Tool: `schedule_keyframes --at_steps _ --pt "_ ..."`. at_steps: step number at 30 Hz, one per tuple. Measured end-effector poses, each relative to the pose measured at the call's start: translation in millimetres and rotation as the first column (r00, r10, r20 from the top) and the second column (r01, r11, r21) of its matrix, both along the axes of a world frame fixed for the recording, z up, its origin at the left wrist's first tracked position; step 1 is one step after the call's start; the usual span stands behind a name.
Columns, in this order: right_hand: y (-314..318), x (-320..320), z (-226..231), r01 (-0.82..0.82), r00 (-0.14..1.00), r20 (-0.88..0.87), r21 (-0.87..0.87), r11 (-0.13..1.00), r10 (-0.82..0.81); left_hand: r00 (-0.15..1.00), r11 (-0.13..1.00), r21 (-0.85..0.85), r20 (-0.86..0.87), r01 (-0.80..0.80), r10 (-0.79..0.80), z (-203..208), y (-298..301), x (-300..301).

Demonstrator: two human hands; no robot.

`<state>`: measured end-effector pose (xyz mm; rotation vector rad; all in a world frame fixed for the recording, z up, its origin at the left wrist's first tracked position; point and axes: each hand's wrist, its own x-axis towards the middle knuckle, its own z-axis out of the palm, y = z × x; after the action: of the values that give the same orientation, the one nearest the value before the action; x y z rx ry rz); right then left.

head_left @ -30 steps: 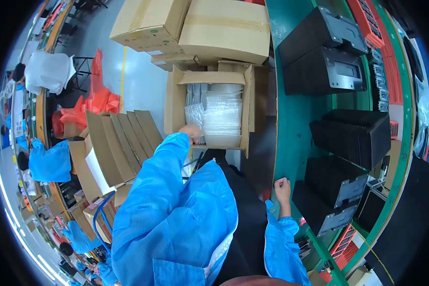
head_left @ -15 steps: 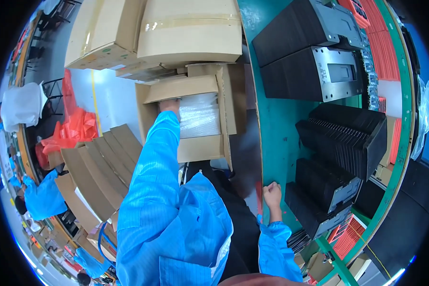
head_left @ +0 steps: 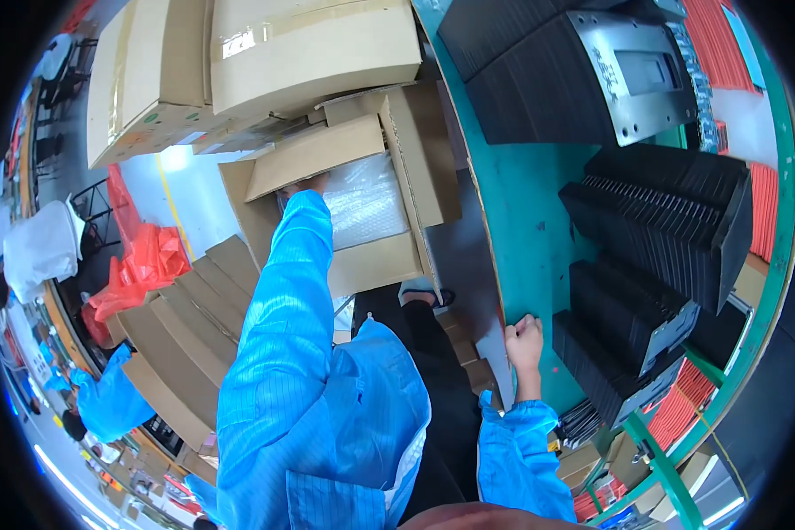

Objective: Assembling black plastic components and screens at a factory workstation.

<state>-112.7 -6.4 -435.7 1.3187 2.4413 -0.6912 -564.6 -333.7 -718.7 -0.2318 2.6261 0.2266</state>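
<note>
My left hand [head_left: 309, 184] reaches into an open cardboard box [head_left: 375, 265], beneath its far flap. Its fingers are hidden inside. Beside the hand, clear bubble wrap [head_left: 367, 210] fills much of the box. My right hand [head_left: 526, 343] is closed in a fist at the near edge of a green tabletop [head_left: 528, 212], with nothing visible in it. To the right of the fist stand rows of black slabs [head_left: 627, 314] with metal end plates.
Large taped cartons [head_left: 314, 57] are stacked beyond the open box. Flattened cardboard [head_left: 181, 353] and red plastic sheeting [head_left: 146, 265] lie to the left. Black blocks with a silver plate [head_left: 632, 75] stand at the table's far end. Another person's blue sleeve [head_left: 110, 397] shows at far left.
The view has shifted and turned slightly, and a sandalled foot now shows below the box. My left hand remains inside the box; my right fist still rests at the table edge.
</note>
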Motion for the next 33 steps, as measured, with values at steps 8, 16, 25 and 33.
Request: schedule_keyframes --at_steps 8,16,25,33 --pt "6 24 -2 -0.031 0.997 -0.074 -0.025 0.999 0.029 0.856 0.81 0.587 -0.417 -0.003 0.305 31 -16 49" --pt "16 66 19 -0.038 0.976 -0.217 -0.113 0.993 0.013 0.556 0.674 0.737 -0.581 0.05 0.595 220 -3 164" --pt "31 117 74 -0.144 0.945 -0.325 -0.294 0.945 0.042 0.844 0.405 0.894 -0.36 0.191 0.397 432 6 274" --pt "21 134 274 -0.322 0.39 -0.798 -0.586 0.744 -0.459 0.666 -0.556 0.422 0.652 -0.716 -0.363 489 177 436"
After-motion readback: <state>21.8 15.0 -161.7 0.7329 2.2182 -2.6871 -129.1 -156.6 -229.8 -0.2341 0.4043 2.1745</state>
